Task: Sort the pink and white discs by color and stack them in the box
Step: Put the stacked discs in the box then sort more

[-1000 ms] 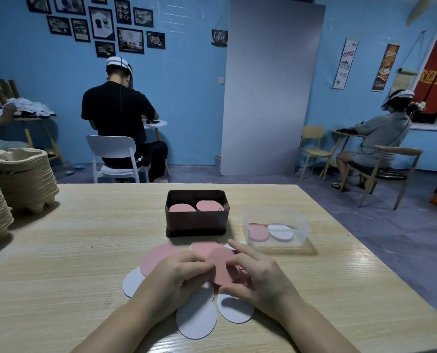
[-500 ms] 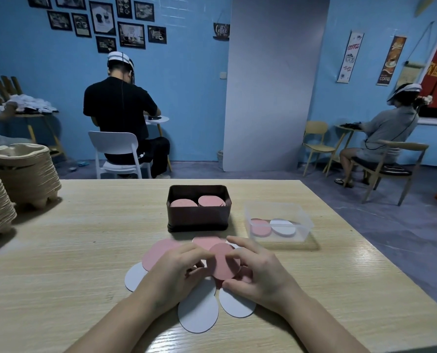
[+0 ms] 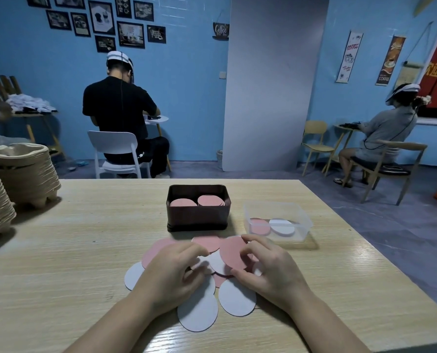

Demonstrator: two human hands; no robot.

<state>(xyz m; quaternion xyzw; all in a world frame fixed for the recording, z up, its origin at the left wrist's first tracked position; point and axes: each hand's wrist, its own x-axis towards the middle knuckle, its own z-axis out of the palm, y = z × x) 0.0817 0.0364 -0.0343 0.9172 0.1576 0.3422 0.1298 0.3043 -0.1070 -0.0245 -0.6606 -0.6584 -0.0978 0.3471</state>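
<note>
On the wooden surface [image 3: 85,250] a pile of discs [image 3: 199,312] is spread just before the dark box [image 3: 197,217], where two pink stacks are kept; one pink disc [image 3: 234,252] has now been lifted clear, pinched by the right hand [image 3: 266,266] fingers; the left hand [image 3: 171,273] has let go, fingers loosely curled; boxing is likely next.

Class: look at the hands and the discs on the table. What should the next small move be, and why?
Probably lift the pink disc clear and carry it to the brown box. The right hand pinches it at its edges above the pile, the left hand rests on the white discs, and the box shows only pink stacks.
</note>
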